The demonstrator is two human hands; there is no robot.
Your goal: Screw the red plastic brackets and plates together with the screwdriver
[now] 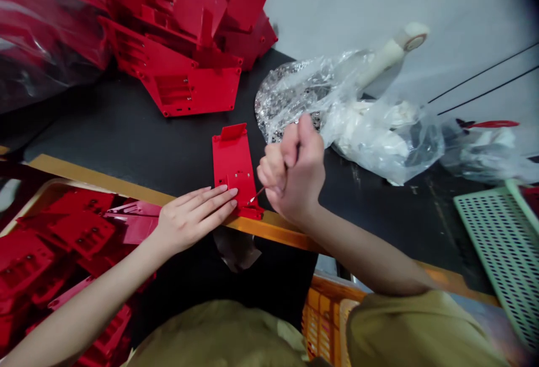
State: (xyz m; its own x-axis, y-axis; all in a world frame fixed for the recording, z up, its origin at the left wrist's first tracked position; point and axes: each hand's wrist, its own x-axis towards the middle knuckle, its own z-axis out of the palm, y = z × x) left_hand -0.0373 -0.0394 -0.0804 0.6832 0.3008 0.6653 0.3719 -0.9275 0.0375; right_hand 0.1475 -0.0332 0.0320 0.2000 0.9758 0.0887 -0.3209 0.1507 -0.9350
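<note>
A red plastic panel [231,159] with a raised flap at its far end lies on the dark tabletop, its near end at the front edge. Across its lower left part rests my left hand [197,212], fingers stretched out and lying flat on it. My right hand [297,173] is closed around a thin stick with a white tip, which looks like a cotton swab [255,197]. The tip is at the panel's lower right part, near a small metal piece; whether it touches cannot be made out. Most of the swab is hidden inside the fist.
Red plastic parts [202,86] are piled at the back left beside a clear plastic bag [46,36]. A plastic bag of small shiny pieces [278,95] and a bag with white contents [387,137] lie behind my right hand. A green basket [497,232] stands right; a bin [31,210] of red parts, lower left.
</note>
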